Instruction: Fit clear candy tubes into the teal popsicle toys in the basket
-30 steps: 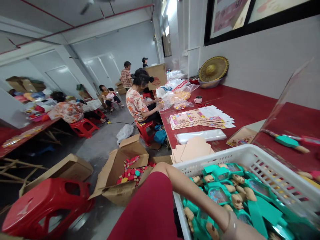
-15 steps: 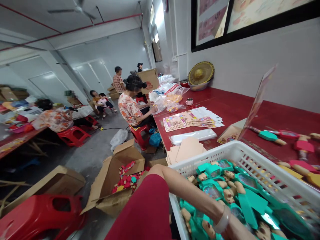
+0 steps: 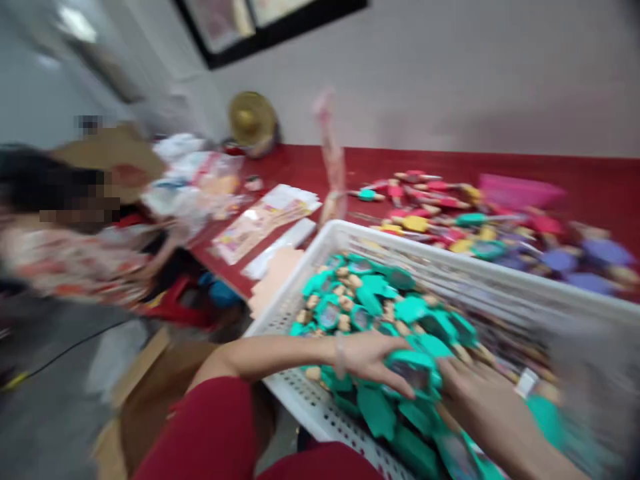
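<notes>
A white slatted plastic basket (image 3: 480, 257) in front of me holds a heap of green plastic toys (image 3: 373, 293) with tan figure-shaped ends and clear windows. My left hand (image 3: 373, 357) reaches in from the left, thumb and fingers on either side of a green toy with a round clear window (image 3: 413, 370). From the lower right, my right hand (image 3: 467, 383) comes in close beside it, its back turned up. Its fingertips are blurred and partly lost among the toys.
Red, yellow and purple toys (image 3: 425, 203) lie on the red table (image 3: 300, 160) behind the basket, near a pink bag (image 3: 520, 193). Printed cards (image 3: 260, 227) and a white sheet stack (image 3: 283, 247) lie left. A co-worker (image 3: 65, 247) sits there; an open carton (image 3: 160, 393) stands below.
My view has swung right, bringing more of the basket and table into sight. Both hands now show among the green toys; before, only my left forearm was visible over the basket.
</notes>
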Demonstrator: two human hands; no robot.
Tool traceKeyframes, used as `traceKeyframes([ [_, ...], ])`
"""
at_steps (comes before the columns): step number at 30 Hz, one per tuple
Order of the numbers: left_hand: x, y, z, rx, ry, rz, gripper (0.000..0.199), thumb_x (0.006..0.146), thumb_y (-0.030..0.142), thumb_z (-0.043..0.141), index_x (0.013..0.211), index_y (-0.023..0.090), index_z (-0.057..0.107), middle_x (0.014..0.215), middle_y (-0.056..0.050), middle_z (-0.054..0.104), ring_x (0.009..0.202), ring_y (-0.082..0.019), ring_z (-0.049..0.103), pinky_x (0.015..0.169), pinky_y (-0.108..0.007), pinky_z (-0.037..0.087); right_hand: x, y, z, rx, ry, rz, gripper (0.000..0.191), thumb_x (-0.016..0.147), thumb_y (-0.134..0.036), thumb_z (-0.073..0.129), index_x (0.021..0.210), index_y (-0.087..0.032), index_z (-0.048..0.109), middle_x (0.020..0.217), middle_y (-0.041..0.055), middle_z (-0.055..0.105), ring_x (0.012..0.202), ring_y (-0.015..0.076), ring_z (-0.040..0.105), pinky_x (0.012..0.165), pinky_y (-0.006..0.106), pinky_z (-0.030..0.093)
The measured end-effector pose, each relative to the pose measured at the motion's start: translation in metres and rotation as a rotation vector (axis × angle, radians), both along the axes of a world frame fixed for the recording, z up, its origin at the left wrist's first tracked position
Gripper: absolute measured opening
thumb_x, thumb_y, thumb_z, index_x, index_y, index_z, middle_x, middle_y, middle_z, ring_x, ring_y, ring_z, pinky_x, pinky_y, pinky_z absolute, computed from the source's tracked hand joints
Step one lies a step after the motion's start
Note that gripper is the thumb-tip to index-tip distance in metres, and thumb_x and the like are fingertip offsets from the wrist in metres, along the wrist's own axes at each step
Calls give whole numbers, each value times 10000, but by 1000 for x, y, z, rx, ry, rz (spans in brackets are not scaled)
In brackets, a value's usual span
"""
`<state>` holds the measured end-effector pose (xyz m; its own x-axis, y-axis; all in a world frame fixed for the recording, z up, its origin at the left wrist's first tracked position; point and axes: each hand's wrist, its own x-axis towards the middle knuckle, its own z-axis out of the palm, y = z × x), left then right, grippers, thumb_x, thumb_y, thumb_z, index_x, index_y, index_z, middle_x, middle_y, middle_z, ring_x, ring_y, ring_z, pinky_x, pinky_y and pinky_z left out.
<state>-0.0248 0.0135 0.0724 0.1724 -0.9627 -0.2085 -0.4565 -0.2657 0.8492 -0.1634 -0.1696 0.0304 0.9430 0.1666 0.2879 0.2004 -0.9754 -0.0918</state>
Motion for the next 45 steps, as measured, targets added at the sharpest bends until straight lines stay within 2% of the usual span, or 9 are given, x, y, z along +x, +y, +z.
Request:
traceKeyframes([
  [3,12,0,9,3,12,24,495,735,535,757,1059,184,625,945,-21,651,869,-200,606,734,-258,463,-5,4,17,-108,58,-84,162,710,-45,566,740,-204,579,676,29,632,652,215,612,692,343,391],
  [9,12,-1,10,295,412,122,609,725,564,754,1152,166,579,599,54,554,457,-101,444,406,-218,333,11,0,27,-226,-75,-85,96,808,-227,665,786,-150,611,787,93,631,722,247,564,672,371,331],
  [13,14,1,13,355,470,131,688,703,567,772,1216,164,551,605,58,564,420,-85,411,379,-211,303,7,3,27,-234,1,-69,77,809,-177,654,747,-158,612,708,74,614,661,238,553,639,365,320],
  [19,12,6,13,61,-175,-72,545,809,559,676,1195,189,572,949,-32,676,781,-199,640,647,-267,465,4,15,36,-59,442,-152,80,833,-179,586,812,-161,661,772,89,685,680,229,613,584,321,310],
  [23,9,9,9,-90,-614,-266,393,939,418,511,1249,176,518,995,-71,687,872,-227,661,671,-273,472,5,17,43,148,652,-252,116,806,-217,573,723,-182,645,691,53,667,605,195,576,528,289,242],
  [30,11,5,-2,-290,-968,-341,310,950,254,442,1241,196,533,1123,-97,667,924,-210,655,750,-301,510,14,1,44,780,931,-180,208,740,-286,654,624,-188,512,582,-52,491,534,115,447,478,221,292],
  [33,12,3,0,-141,-847,-255,342,907,298,547,1239,214,548,1138,-78,666,948,-227,655,749,-299,495,16,-2,41,563,885,-232,239,759,-336,660,616,-190,536,562,-30,512,532,144,489,476,241,287],
  [38,14,0,7,169,-361,-20,454,847,589,613,1103,214,613,895,-9,692,816,-216,658,655,-262,434,16,0,28,-25,451,-166,127,856,-233,583,915,-144,653,847,99,679,773,244,629,680,317,394],
  [45,17,2,4,69,-310,16,597,840,531,655,1327,221,503,1188,-74,646,1072,-278,612,870,-348,475,17,-1,35,-23,562,-203,112,834,-243,618,796,-154,676,774,100,699,725,253,657,594,293,368],
])
